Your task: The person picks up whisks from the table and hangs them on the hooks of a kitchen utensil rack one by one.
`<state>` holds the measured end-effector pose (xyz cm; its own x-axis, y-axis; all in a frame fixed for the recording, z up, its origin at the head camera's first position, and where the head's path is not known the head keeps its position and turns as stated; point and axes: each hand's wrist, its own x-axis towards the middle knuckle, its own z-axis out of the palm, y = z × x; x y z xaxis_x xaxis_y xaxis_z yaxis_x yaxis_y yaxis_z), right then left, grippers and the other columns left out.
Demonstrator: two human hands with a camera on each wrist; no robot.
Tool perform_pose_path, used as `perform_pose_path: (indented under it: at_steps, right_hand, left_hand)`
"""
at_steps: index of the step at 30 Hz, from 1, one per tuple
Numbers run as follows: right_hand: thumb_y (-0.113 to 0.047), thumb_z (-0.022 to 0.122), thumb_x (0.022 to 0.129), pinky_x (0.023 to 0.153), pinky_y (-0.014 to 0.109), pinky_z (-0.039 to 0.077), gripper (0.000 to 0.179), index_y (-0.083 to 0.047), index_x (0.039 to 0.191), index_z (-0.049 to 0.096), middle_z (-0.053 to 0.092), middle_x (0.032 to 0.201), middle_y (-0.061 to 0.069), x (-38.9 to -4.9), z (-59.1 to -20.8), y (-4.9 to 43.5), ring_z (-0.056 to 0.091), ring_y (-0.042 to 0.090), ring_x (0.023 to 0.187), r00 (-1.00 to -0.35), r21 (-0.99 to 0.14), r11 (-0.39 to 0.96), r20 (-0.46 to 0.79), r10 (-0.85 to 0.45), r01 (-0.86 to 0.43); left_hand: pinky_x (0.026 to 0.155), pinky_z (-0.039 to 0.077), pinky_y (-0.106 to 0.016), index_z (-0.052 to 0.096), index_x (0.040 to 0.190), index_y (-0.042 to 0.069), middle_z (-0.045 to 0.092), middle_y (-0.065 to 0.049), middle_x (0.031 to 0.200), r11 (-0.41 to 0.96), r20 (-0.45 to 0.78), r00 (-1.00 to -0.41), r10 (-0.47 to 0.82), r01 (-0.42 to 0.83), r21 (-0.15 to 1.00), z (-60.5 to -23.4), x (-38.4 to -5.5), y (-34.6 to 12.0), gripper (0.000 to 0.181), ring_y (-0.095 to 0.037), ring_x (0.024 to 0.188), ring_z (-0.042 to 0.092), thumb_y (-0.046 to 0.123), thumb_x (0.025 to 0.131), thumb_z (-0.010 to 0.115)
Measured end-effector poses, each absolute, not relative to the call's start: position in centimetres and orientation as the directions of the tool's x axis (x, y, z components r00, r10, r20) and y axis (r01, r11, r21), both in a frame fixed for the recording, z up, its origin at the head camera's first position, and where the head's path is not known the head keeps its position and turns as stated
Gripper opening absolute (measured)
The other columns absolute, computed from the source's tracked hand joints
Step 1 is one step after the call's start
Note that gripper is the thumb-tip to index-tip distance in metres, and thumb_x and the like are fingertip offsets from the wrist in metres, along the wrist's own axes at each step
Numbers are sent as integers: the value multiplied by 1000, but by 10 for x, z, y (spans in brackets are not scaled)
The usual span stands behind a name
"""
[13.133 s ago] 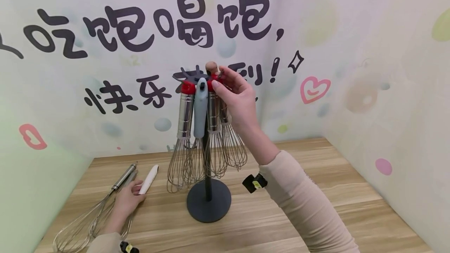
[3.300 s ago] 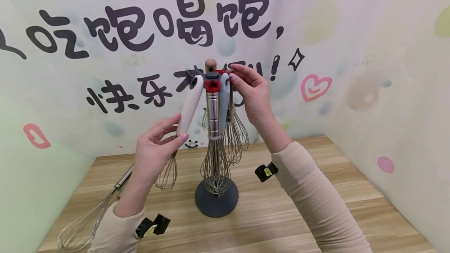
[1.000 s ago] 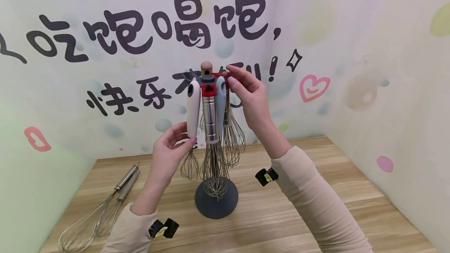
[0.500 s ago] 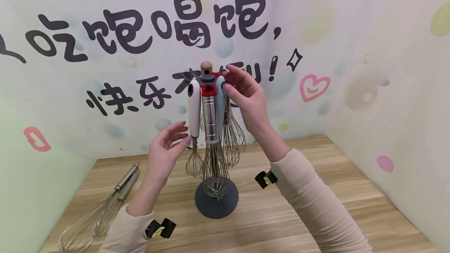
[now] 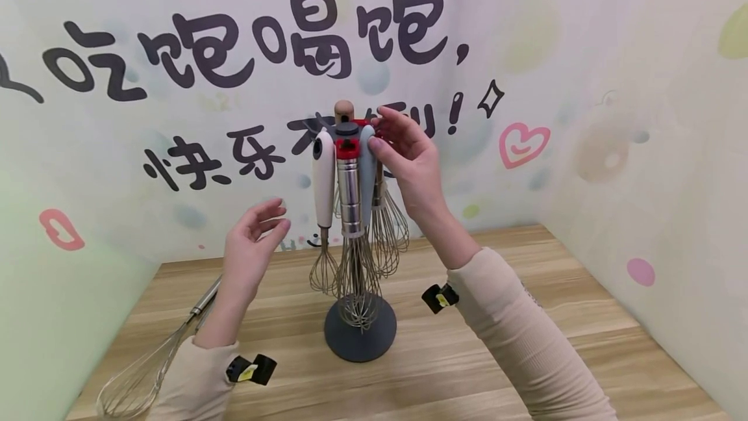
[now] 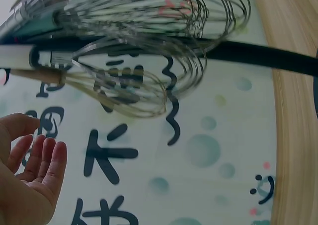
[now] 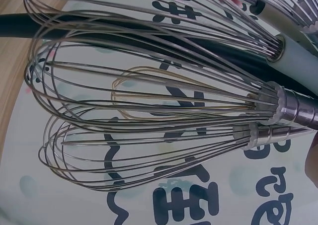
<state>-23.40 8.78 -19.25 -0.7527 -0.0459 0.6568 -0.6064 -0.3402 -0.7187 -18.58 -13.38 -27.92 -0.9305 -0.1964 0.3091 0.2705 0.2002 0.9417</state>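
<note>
A black whisk rack (image 5: 360,338) stands upright on its round base, with several whisks hanging round its top. Nearest the left hand hangs a white-handled whisk (image 5: 324,180); beside it is a steel-handled whisk (image 5: 350,193) with a red top. To the right come a light blue-handled whisk (image 5: 367,174) and another red-topped steel whisk (image 7: 268,135). My right hand (image 5: 417,164) grips the rack's top edge, its thumb at the light blue handle's upper end; the fingertips are partly hidden. My left hand (image 5: 251,245) is apart from the white-handled whisk, fingers loosely bent and holding nothing.
On the left of the wooden table (image 5: 467,356) lies a large steel whisk (image 5: 143,362), with another partly hidden behind the left forearm. A wooden-handled whisk (image 5: 345,111) hangs at the rack's back. Printed walls (image 5: 613,115) close in the table's back and sides.
The white-handled whisk went from table to rack, and the rack turned. The left hand has let go of it and drawn back left. The right hand stays at the rack's top, its thumb slightly lower.
</note>
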Motion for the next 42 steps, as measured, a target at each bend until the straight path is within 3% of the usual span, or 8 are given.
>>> perform_pose_path:
  at_steps: [12, 18, 27, 29, 31, 35, 38, 42]
  right_hand:
    - [12, 58, 85, 86, 16, 50, 43, 11, 127, 49, 64, 98, -9, -234, -193, 86, 60, 7, 96, -749, -704, -361, 663, -25, -611]
    - [11, 59, 85, 87, 17, 49, 42, 10, 127, 50, 64, 98, -9, -234, -193, 86, 60, 7, 96, -742, -703, -340, 670, -24, -624]
    - [10, 59, 85, 86, 16, 49, 42, 11, 127, 49, 63, 98, -10, -234, -193, 86, 59, 7, 96, -746, -708, -334, 666, -22, -622]
    - [10, 59, 85, 85, 16, 49, 42, 11, 127, 49, 63, 99, -10, -235, -193, 86, 59, 7, 96, -745, -707, -330, 667, -18, -626]
    - [10, 59, 85, 85, 16, 49, 42, 10, 127, 49, 63, 99, -10, -236, -193, 86, 59, 7, 97, -746, -708, -326, 666, -15, -626]
    - [8, 59, 86, 85, 17, 49, 41, 8, 127, 51, 63, 100, -10, -234, -192, 86, 59, 8, 98, -750, -715, -315, 662, -15, -624]
    - [6, 60, 87, 85, 18, 49, 41, 7, 126, 51, 62, 100, -9, -233, -192, 85, 59, 8, 98, -752, -720, -308, 659, -19, -622]
    - [6, 60, 87, 85, 17, 49, 41, 7, 126, 51, 62, 100, -9, -234, -193, 85, 59, 8, 98, -753, -722, -302, 658, -20, -623]
  left_hand:
    - [80, 47, -3, 51, 133, 4, 54, 25, 97, 284, 268, -919, -289, 185, 941, -299, -197, -173, 40, 12, 91, 55, 13, 94, 58]
    - [77, 44, -1, 51, 134, 8, 56, 12, 109, 361, 227, -903, -364, 88, 928, -314, -201, -196, 40, 14, 89, 51, 17, 96, 56]
    - [69, 37, 5, 49, 135, 2, 57, -22, 129, 487, 213, -900, -381, 1, 873, -345, -203, -228, 41, 25, 75, 41, 14, 96, 52]
    - [68, 35, 5, 49, 135, 0, 57, -25, 128, 528, 214, -904, -369, -15, 849, -351, -203, -232, 41, 19, 79, 48, 12, 95, 53]
    - [69, 36, 3, 49, 135, -1, 57, -26, 128, 568, 206, -912, -355, -35, 822, -359, -204, -237, 42, 3, 90, 61, 11, 95, 54]
    - [88, 53, -27, 44, 135, -7, 52, -31, 129, 638, 166, -939, -300, -68, 767, -378, -205, -248, 45, -41, 114, 57, 8, 94, 51]
    - [96, 47, -54, 41, 136, -10, 48, -35, 129, 679, 136, -956, -260, -80, 730, -393, -205, -256, 46, -48, 116, 52, 6, 94, 50]
    - [95, 45, -57, 39, 136, -12, 47, -37, 129, 702, 90, -964, -249, -116, 702, -408, -203, -264, 47, -50, 116, 50, 3, 92, 50]
